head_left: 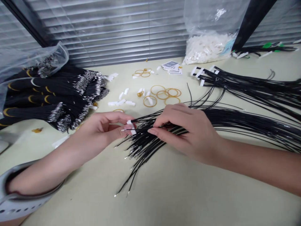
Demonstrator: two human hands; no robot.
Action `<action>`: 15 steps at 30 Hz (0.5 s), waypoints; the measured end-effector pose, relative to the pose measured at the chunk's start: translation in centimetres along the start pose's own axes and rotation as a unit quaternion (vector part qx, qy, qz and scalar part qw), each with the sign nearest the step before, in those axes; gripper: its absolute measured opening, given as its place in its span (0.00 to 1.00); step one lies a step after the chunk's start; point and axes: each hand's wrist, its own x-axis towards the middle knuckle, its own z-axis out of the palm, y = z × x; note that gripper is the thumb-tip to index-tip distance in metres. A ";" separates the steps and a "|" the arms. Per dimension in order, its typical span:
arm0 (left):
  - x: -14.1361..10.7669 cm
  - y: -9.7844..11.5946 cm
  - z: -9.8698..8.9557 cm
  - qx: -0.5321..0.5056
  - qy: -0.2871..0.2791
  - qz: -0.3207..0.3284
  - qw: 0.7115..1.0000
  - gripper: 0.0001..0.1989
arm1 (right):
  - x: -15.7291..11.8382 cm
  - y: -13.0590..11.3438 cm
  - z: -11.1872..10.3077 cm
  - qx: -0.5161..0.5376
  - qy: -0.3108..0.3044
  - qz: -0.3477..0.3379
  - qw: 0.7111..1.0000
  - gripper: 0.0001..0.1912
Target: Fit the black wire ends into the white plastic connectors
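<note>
At the metal-tipped end of the black wire bundle (235,119), pinching a white connector (132,127) between the fingers of the left hand (101,128), nearly together. And now, further along that same bundle, clamping a thin black wire (162,126) in the right hand (188,131), thumb against forefinger! Beyond the bundle, across the table (188,194), a scatter of rubber bands (167,91).

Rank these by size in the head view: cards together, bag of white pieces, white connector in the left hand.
1. Bag of white pieces
2. Cards, taken together
3. White connector in the left hand
</note>
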 end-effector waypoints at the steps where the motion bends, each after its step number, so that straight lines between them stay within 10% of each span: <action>1: 0.0 0.0 0.0 0.012 -0.004 0.005 1.000 0.06 | 0.0 0.0 0.0 -0.002 0.000 -0.003 1.000 0.06; 15: -0.2 0.0 -0.1 -0.014 -0.031 -0.025 0.999 0.06 | -0.1 0.8 0.4 -0.024 0.034 -0.022 0.999 0.04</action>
